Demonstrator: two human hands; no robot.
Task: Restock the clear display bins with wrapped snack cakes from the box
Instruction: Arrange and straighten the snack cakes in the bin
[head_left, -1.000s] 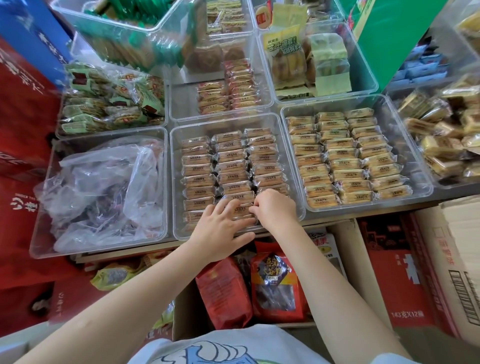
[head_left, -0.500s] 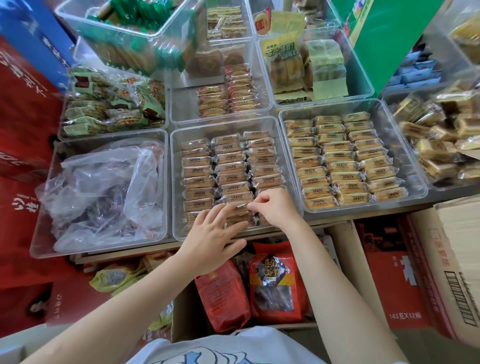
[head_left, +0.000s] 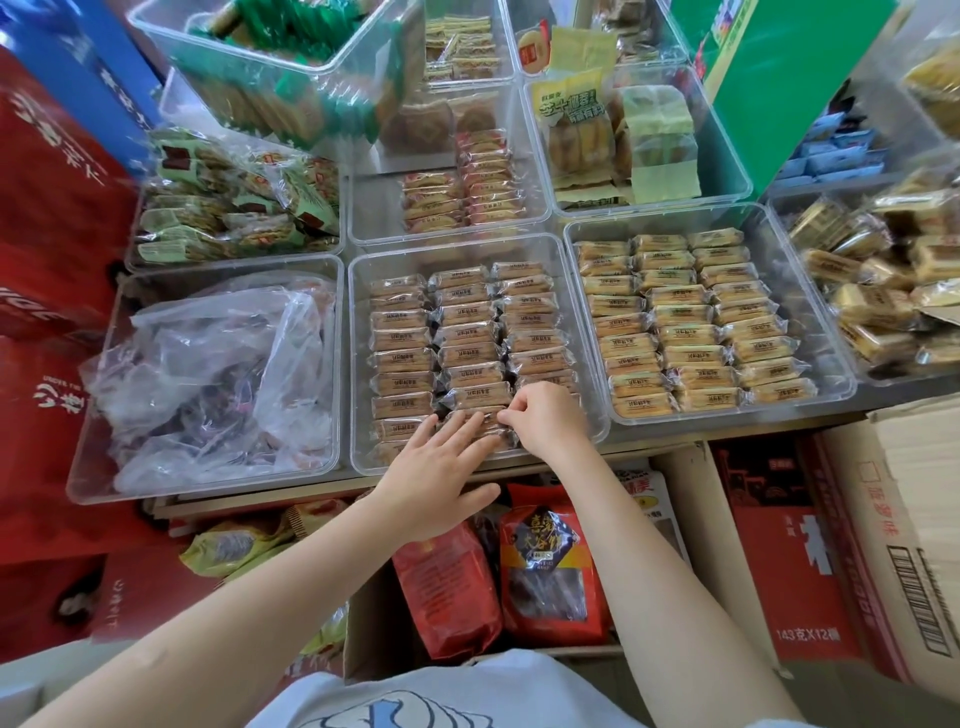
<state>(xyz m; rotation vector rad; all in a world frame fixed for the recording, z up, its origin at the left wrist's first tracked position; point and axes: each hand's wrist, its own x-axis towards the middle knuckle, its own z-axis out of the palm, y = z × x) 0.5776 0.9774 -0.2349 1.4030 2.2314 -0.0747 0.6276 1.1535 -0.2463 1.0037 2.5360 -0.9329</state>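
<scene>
Two hands work the near end of a clear display bin (head_left: 358, 364) already packed with three columns of brown wrapped snack cakes (head_left: 470, 358). The right hand (head_left: 545, 418) has its fingers curled, pinching the crimped end of a cake (head_left: 475, 415) in the middle column near the front wall, while the left hand (head_left: 434, 467) lies flat with straight fingers, pressing the neighbouring wrappers down. A second bin (head_left: 831, 364) to the right holds paler cakes in equally tight rows; the bin (head_left: 93, 447) on the left carries only crumpled plastic bags (head_left: 218, 364). Below the shelf edge an open cardboard box (head_left: 675, 493) shows red snack packets (head_left: 553, 566) — not the cakes being stocked. Seating this last piece well likely means keeping the flat hand steady on the row and easing the pinched wrapper in label-up — square with its column, its crimp tucked clear of the wall.
</scene>
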